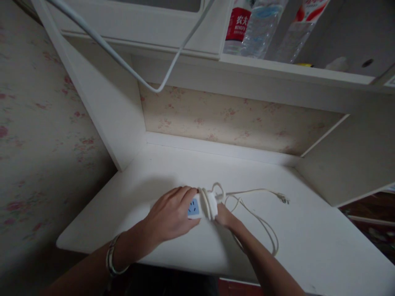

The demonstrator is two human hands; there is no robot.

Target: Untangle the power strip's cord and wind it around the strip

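Observation:
A white power strip (204, 210) with a light-blue socket face is raised a little over the white desktop. Several turns of its white cord (206, 203) go round its right end. My left hand (174, 211), wearing a bracelet at the wrist, is wrapped over the strip's left part and hides most of it. Against the right end is my right hand (224, 216), its fingers hidden behind the strip and cord. The rest of the cord trails in loose loops (268, 230) on the desktop to the right, ending in a plug (283, 198).
A white desktop (308, 238) reaches a flowered wall (216, 119) at the back, with white panels (101, 90) on either side. Overhead, a shelf (293, 70) carries plastic bottles (262, 28). A grey-white cable (157, 88) hangs down in front of the cabinet.

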